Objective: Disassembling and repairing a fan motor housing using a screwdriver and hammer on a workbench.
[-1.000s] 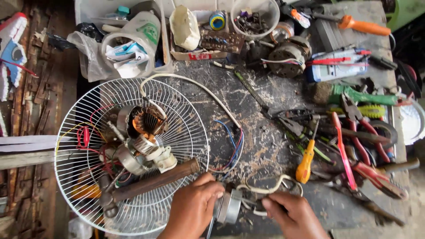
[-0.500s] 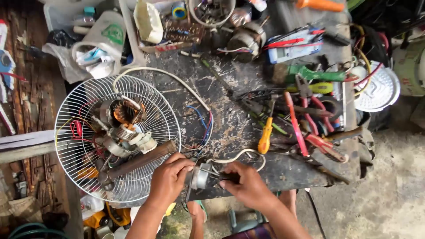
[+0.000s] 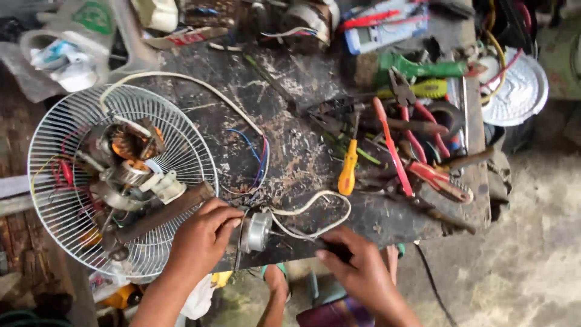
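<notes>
Small round metal motor [image 3: 257, 231] sits at the desk's [image 3: 302, 157] near edge, and my left hand [image 3: 203, 239] has it, fingers curled and pinching its left side. My right hand [image 3: 363, 272], just right of the motor, has fingers closed around a dark tool handle, tip hidden. White cable [image 3: 315, 212] loops off the motor's right. Left of the motor, the wire fan guard [image 3: 66, 181]; beyond the motor, an orange screwdriver [image 3: 348, 172]. I'd say I'm steadying it for work; next calls for holding it firm.
</notes>
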